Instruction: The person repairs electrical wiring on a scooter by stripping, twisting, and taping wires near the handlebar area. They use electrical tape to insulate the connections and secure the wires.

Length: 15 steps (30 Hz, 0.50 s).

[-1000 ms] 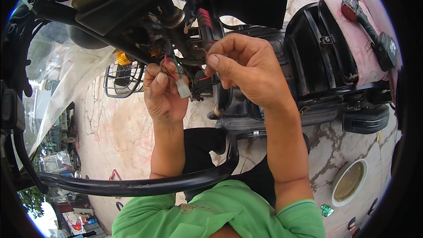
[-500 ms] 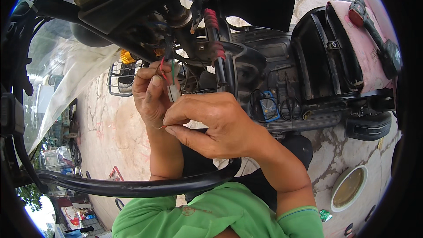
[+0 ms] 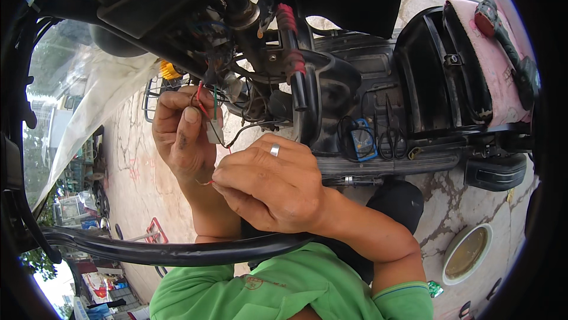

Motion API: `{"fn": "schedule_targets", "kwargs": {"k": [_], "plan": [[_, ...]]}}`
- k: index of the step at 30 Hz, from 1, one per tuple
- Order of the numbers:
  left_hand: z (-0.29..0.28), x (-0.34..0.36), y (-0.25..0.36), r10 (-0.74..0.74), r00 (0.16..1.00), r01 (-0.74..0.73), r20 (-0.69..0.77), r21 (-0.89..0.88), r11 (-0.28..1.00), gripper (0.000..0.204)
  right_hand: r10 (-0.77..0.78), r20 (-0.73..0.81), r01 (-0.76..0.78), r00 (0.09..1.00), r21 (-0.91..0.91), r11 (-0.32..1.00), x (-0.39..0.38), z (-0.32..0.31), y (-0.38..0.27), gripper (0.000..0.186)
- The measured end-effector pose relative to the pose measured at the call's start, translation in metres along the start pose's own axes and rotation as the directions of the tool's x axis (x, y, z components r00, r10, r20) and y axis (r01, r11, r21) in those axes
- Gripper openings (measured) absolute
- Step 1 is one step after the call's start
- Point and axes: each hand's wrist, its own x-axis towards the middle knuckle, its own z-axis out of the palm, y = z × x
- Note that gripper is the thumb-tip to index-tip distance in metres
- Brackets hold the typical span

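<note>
Beside the exposed wiring of a black electric scooter, my left hand (image 3: 184,133) pinches red and brown wires (image 3: 200,96) between thumb and fingers. A white plug connector (image 3: 215,131) hangs beside those fingers, with a green wire (image 3: 215,102) running into it from above. My right hand (image 3: 272,184), a ring on one finger, is closed in a pinch on a thin red wire. The bare end (image 3: 205,182) of that wire sticks out past the fingertips toward the left. Inside the right hand, the rest of the wire is hidden.
On the scooter's footboard (image 3: 370,104) lie a blue multimeter (image 3: 363,139) and black-handled scissors (image 3: 391,142). A red and black power tool (image 3: 500,36) rests on the pink seat cover (image 3: 473,42). A black curved bar (image 3: 177,250) crosses before me. A basin of murky water (image 3: 467,253) stands at right.
Both hands have shifted slightly left, and the right has turned so its ring and back show. More of the bare wire end and the connector now shows between the hands.
</note>
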Motion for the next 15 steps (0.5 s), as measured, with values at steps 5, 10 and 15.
{"fn": "schedule_targets", "kwargs": {"k": [5, 10, 15], "plan": [[-0.003, 0.001, 0.025, 0.076, 0.996, -0.086, 0.048, 0.245, 0.966, 0.017, 0.043, -0.004, -0.042, 0.999, 0.078, 0.996, 0.01, 0.002, -0.005, 0.026], [0.001, -0.007, 0.045, -0.064, 0.997, 0.04, 0.038, 0.45, 0.892, 0.009, 0.014, 0.025, -0.016, 1.0, 0.103, 0.995, 0.008, 0.016, -0.007, 0.024], [-0.005, -0.02, 0.047, -0.04, 0.999, 0.045, -0.021, 0.528, 0.848, 0.008, 0.252, 0.114, -0.274, 0.961, 0.265, 0.925, -0.001, 0.021, -0.011, 0.018]]}}
